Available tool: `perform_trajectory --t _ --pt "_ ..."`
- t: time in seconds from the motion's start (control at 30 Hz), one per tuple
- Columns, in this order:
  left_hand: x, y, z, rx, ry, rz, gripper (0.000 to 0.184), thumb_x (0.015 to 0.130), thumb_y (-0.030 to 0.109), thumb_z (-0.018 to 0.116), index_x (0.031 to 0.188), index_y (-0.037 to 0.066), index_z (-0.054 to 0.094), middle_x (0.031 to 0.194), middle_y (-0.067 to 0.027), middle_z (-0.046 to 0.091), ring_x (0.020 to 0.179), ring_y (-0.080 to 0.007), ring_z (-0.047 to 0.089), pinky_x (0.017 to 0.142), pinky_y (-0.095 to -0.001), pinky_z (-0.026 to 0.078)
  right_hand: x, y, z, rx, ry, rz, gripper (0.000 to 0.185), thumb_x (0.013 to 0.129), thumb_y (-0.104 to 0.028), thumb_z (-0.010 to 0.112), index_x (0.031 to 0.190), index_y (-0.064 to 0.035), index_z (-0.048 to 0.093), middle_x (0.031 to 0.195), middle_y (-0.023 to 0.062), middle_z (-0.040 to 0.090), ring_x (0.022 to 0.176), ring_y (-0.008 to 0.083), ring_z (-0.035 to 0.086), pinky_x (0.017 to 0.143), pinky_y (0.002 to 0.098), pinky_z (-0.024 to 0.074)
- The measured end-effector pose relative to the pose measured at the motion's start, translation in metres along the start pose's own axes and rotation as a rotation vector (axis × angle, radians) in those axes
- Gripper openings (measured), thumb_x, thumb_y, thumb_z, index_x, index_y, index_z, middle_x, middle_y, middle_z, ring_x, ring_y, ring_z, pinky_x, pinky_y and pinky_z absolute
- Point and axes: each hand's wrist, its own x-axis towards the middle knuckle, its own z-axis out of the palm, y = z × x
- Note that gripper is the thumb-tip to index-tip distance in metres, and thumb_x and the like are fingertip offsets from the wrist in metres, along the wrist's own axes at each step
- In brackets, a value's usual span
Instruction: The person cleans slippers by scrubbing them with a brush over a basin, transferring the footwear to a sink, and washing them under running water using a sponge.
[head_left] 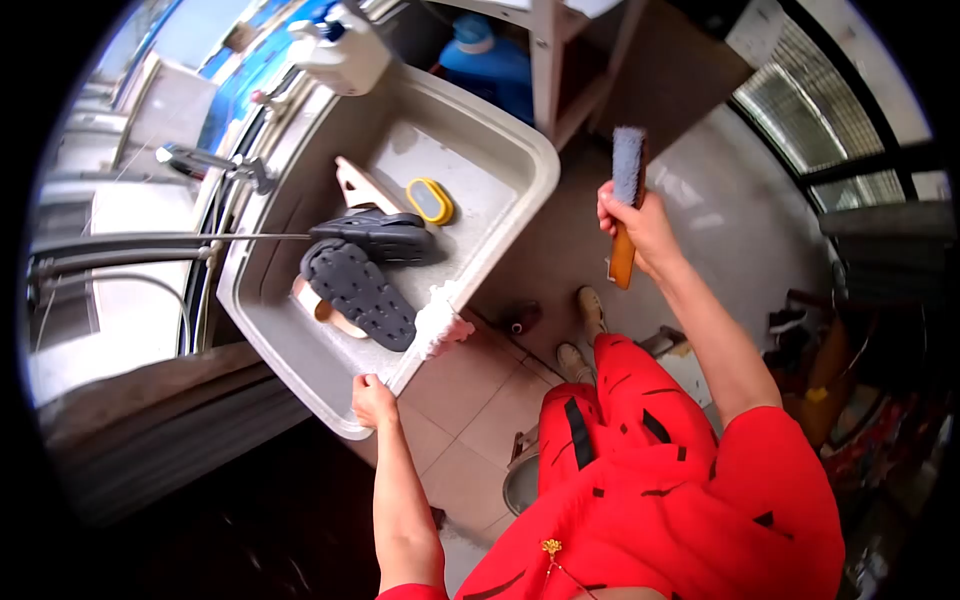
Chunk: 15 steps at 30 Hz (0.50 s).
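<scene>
Grey-bristled wooden brush (628, 168) is being gripped by right hand (645, 230), beige rectangular sink (543, 162) by left hand (375, 402) — slips being risked if wet.

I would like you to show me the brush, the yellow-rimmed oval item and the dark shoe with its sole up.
Brush (628, 180), head view: on the bristles.
Yellow-rimmed oval item (430, 201), head view: on its grey centre.
Dark shoe (362, 298), head view: mid-sole.

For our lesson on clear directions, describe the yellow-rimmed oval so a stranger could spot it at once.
Find the big sink, then the dark shoes lying inside it. Near them, on the sink's floor, lies a small oval item with a grey middle; its yellow rim sets it apart from its neighbours.
</scene>
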Motion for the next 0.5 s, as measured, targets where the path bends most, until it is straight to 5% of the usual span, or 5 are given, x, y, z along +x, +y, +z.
perform_trajectory --t 0.2,0.3,0.37,0.43,0.5 --pt "0.004 -0.005 -0.006 -0.041 -0.078 0.079 0.029 0.083 0.035 0.05 0.095 0.017 0.069 0.085 -0.0037 0.071 0.083 -0.027 0.066 0.073 -0.0425 0.048 -0.014 0.178 -0.057 -0.079 0.173 0.462 0.025 0.087 -0.023 0.068 0.072 -0.004 0.058 0.06 0.0022 0.059 0.046 0.0092 0.054 0.04 0.023 0.041" --pt "0.002 -0.004 -0.011 -0.08 -0.087 0.136 0.026 0.083 0.03 0.051 0.094 0.014 0.069 0.083 -0.0037 0.071 0.081 -0.0248 0.066 0.073 -0.0396 0.048 -0.028 0.273 -0.06 -0.404 0.118 0.589 0.021 0.08 -0.018 0.071 0.081 0.0017 0.062 0.066 0.0089 0.064 0.05 0.0137 0.061 0.045 0.0288 0.0468" --pt "0.005 -0.008 -0.009 -0.154 -0.109 0.167 0.028 0.085 0.025 0.049 0.093 0.005 0.067 0.081 -0.0097 0.07 0.08 -0.0234 0.066 0.073 -0.0373 0.047 -0.037 0.35 -0.062 -0.588 0.049 0.614 0.025 0.076 -0.016 0.071 0.089 0.004 0.063 0.072 0.0148 0.068 0.061 0.0219 0.068 0.058 0.035 0.0529" --pt "0.014 -0.022 -0.002 -0.283 -0.126 0.24 0.027 0.086 0.021 0.049 0.091 0.0 0.065 0.08 -0.0113 0.068 0.077 -0.0217 0.064 0.072 -0.0341 0.047 -0.039 0.359 -0.045 -0.995 -0.098 0.636 0.028 0.079 -0.016 0.063 0.105 -0.0063 0.066 0.101 0.0195 0.067 0.097 0.0344 0.065 0.082 0.043 0.0515" --pt "0.018 -0.028 -0.002 -0.345 -0.149 0.273 0.024 0.087 0.017 0.048 0.088 -0.002 0.064 0.078 -0.0091 0.064 0.074 -0.0183 0.059 0.071 -0.0308 0.046 -0.033 0.395 -0.039 -1.017 -0.226 0.677 0.03 0.082 -0.015 0.058 0.111 -0.0119 0.066 0.112 0.0199 0.063 0.107 0.0341 0.06 0.087 0.0439 0.0496"
